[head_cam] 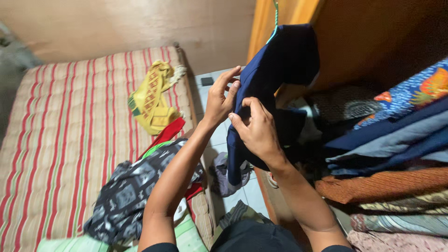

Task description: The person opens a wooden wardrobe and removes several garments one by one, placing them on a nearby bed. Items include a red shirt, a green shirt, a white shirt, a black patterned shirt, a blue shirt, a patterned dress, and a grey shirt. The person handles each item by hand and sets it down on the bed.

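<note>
Both hands pinch a navy garment [280,65] hanging on a green hanger [275,21] by the wardrobe, left hand [219,100] and right hand [254,126] closed on its edge, steadying the cloth.

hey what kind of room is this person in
Likely a bedroom at home: a striped mattress lies on the floor, folded clothes fill wardrobe shelves, and both hands hold a navy garment on a hanger.

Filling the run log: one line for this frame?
left hand: pinching navy garment | right hand: gripping it | garment: on hanger | yellow cloth: on mattress
</note>
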